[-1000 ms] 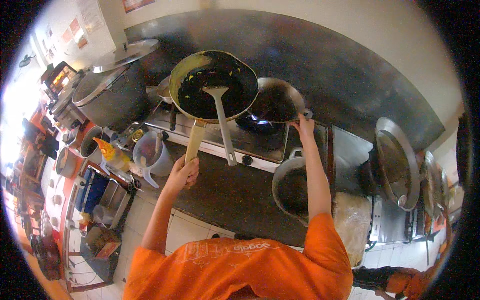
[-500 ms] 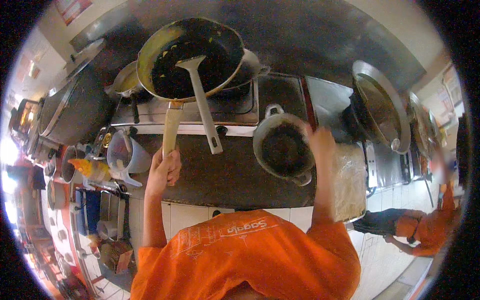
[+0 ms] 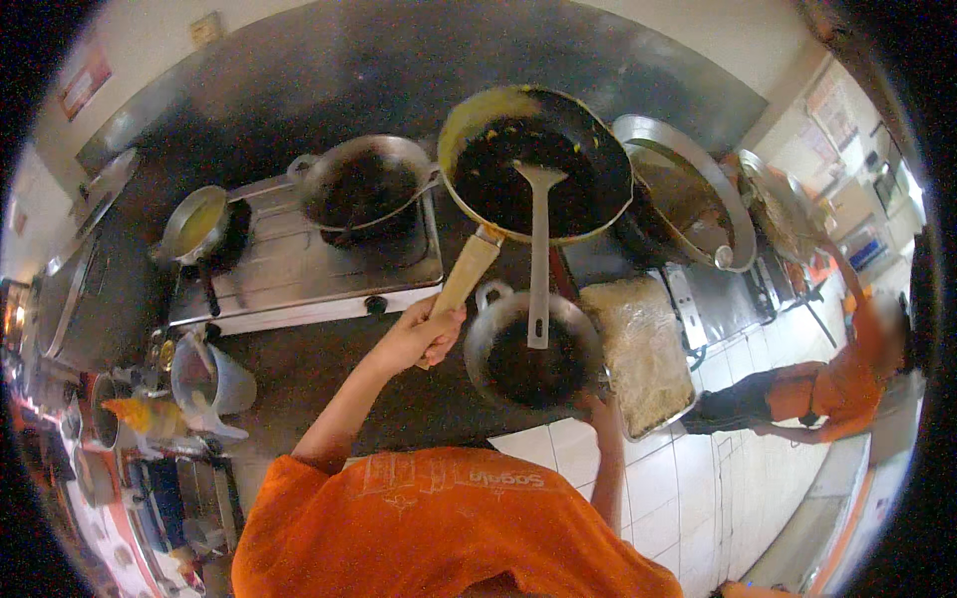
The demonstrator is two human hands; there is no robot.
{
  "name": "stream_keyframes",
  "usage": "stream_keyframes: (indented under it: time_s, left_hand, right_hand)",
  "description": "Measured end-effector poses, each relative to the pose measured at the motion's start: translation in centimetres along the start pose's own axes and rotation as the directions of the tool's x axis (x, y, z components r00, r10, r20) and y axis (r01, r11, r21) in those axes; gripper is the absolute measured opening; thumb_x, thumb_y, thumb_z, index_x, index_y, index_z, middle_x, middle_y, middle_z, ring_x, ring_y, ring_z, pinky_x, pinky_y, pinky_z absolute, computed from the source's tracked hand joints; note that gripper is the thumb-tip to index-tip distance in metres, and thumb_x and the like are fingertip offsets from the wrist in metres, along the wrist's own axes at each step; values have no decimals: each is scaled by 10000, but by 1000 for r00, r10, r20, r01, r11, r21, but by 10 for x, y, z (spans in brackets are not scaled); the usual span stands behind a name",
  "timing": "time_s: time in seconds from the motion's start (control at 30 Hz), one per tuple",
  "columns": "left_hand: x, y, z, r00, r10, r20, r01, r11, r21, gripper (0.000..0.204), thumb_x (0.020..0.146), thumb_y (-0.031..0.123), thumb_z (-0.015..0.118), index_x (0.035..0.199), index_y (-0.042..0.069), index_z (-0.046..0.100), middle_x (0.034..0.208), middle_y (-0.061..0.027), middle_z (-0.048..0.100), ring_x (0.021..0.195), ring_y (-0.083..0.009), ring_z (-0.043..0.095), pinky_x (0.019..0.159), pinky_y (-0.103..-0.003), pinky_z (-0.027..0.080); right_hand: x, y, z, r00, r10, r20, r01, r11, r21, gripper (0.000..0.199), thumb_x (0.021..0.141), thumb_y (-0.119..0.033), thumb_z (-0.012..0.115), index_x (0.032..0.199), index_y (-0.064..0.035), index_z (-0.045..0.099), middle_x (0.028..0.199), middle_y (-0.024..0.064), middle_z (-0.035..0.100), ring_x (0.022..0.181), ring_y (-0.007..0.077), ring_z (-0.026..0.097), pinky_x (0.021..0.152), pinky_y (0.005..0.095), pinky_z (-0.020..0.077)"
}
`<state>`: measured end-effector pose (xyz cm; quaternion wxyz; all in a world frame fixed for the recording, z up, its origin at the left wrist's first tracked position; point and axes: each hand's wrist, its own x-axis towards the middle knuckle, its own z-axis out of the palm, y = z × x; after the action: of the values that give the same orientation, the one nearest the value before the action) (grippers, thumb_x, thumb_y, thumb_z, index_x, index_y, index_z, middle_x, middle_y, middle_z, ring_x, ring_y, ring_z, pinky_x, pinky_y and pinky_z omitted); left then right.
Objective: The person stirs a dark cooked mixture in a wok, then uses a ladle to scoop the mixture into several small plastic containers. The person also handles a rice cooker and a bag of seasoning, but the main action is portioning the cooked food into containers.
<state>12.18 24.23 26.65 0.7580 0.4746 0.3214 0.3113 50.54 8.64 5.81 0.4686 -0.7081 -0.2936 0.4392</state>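
Observation:
My left hand [image 3: 424, 334] is closed around the pale handle of a dark frying pan [image 3: 518, 204], which I hold up over the counter. Dark food residue and yellow bits coat the pan's inside. A grey slotted turner [image 3: 539, 249] rests in it, its handle hanging over the near rim. Just below the turner's end sits a small dark wok [image 3: 533, 354] with loop handles. At that wok's right-hand handle is my right hand [image 3: 598, 407]; its fingers are mostly hidden, so I cannot make out whether they grip it.
A larger wok [image 3: 367, 184] stands on the steel stove [image 3: 299, 264], with a small saucepan [image 3: 196, 224] to its left. A plastic jug [image 3: 214, 379] stands near left. On the right are a plastic-covered tray [image 3: 638, 349], a big metal basin [image 3: 733, 214] and another person in orange [image 3: 847, 389].
The frying pan and turner have moved right, off the stove and over the counter, uncovering the larger wok. My right hand has come down to the small wok's near right side. The view has shifted.

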Motion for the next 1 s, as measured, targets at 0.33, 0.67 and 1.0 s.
stream_keyframes:
  time_s: [0.33, 0.67, 1.0]
  left_hand:
    - [81, -86, -8, 973, -210, 96, 204, 977, 65, 254, 959, 267, 565, 793, 132, 429, 597, 46, 415, 481, -56, 399, 422, -230, 322]
    - [90, -187, -50, 972, -234, -29, 235, 967, 97, 196, 917, 277, 639, 998, 99, 654, 690, 21, 588, 484, -92, 478, 442, -255, 419]
    - [134, -243, -48, 997, -28, -68, 41, 978, 202, 351, 931, 402, 589, 939, 53, 552, 747, -50, 563, 496, -147, 519, 412, -311, 443]
  right_hand:
    - [-181, -155, -134, 959, -53, -278, -27, 961, -276, 383, 869, -298, 622, 1076, 23, 611, 803, 74, 656, 670, 144, 625, 610, 285, 514]
    - [-6, -219, -54, 910, -415, 25, 393, 840, -375, 299, 891, -199, 592, 1063, 45, 598, 932, 124, 603, 905, 221, 616, 803, 352, 534]
    - [196, -206, 119, 964, -29, 264, -38, 969, 245, 404, 952, -212, 511, 1225, 83, 476, 1141, 225, 578, 1016, 337, 612, 864, 390, 549]
